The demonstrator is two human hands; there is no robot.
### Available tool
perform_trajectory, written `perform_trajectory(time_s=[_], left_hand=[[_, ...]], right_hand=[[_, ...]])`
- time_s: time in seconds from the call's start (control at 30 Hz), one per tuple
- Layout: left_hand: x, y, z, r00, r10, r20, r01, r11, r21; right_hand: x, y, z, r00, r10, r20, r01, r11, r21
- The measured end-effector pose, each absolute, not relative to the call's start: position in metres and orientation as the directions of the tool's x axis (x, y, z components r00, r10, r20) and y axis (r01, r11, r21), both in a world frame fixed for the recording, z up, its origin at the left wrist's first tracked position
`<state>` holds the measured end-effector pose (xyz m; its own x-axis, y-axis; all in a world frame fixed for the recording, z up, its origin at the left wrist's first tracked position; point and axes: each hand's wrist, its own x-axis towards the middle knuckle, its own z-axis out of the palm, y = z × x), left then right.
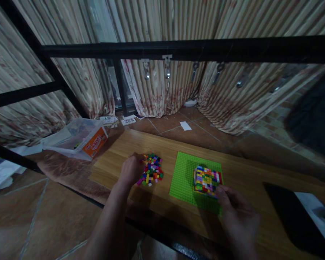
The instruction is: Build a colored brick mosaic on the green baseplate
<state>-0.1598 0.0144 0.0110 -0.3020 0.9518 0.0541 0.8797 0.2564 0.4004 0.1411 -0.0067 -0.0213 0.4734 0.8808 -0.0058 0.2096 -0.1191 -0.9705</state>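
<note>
A green baseplate (pixel 180 177) lies on the wooden board, and a block of many-coloured toy bricks (pixel 206 180) is built up on its right half. My right hand (pixel 237 213) is at the near right corner of that block, thumb and fingers closed together at its edge. Whether a small brick sits between those fingertips is hidden. To the left, a loose pile of small coloured bricks (pixel 153 168) is spread on the wood. My left hand (pixel 131 168) rests at the pile's left edge with its fingers curled in; what they hold, if anything, cannot be made out.
The wooden board (pixel 116 159) lies on a brown cloth (pixel 67 177). A clear plastic bin (pixel 70 141) with an orange label stands at the left. A black flat item (pixel 284 213) and white paper (pixel 311 206) lie at the right. A dark metal bar (pixel 178 50) crosses above, with hanging clips.
</note>
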Motion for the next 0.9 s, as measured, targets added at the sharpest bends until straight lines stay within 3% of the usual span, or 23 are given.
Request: perform_trajectory(time_s=[0.17,0.27,0.37,0.47,0.77,0.9], left_hand=[[-0.116,0.016,0.009,-0.088,0.985,0.145,0.62,-0.06,0.782],[-0.077,0.011,0.009,0.127,0.981,0.147,0.448,-0.189,0.874],[-0.047,0.003,0.011,0.267,0.949,0.167,0.36,-0.258,0.896],[-0.029,-0.004,0.01,0.314,0.927,0.206,0.295,-0.302,0.907],[-0.008,-0.004,0.005,0.296,0.935,0.195,0.268,-0.277,0.923],[-0.017,0.002,0.004,0.161,0.971,0.176,0.402,-0.227,0.887]], right_hand=[[0.135,-0.011,-0.016,0.378,0.924,0.065,0.18,-0.005,-0.984],[0.134,-0.015,-0.014,0.173,0.976,0.135,0.223,0.094,-0.97],[0.137,-0.019,-0.013,-0.014,0.982,0.187,0.266,0.184,-0.946],[0.143,-0.021,-0.013,-0.087,0.981,0.176,0.265,0.193,-0.945],[0.164,-0.018,-0.017,-0.08,0.989,0.126,0.306,0.145,-0.941],[0.177,-0.012,-0.021,-0.015,0.986,0.168,0.36,0.162,-0.919]])
